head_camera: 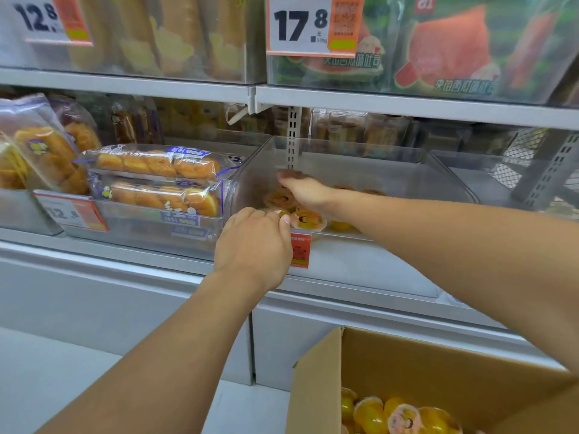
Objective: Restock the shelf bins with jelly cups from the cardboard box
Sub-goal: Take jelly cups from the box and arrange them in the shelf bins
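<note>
From the head camera, the left hand (253,245) sits at the front lip of a clear shelf bin (438,180), its fingers curled and pinching the rim of a jelly cup (308,220) with a pink printed lid, just beyond its fingertips. The right hand (305,191) reaches deeper into the same bin, palm down, fingers fairly straight and spread over more jelly cups (279,200) lying on the bin floor; whether it grips any of them cannot be told. Just below the left hand's knuckles an orange price tag (299,250) hangs on the bin front. Well left of the left hand, packs of twisted bread (156,180) fill the neighbouring bin. Beneath the right forearm, near the lower right, stands the open cardboard box (316,386), with yellow jelly cups (404,418) visible inside it
</note>
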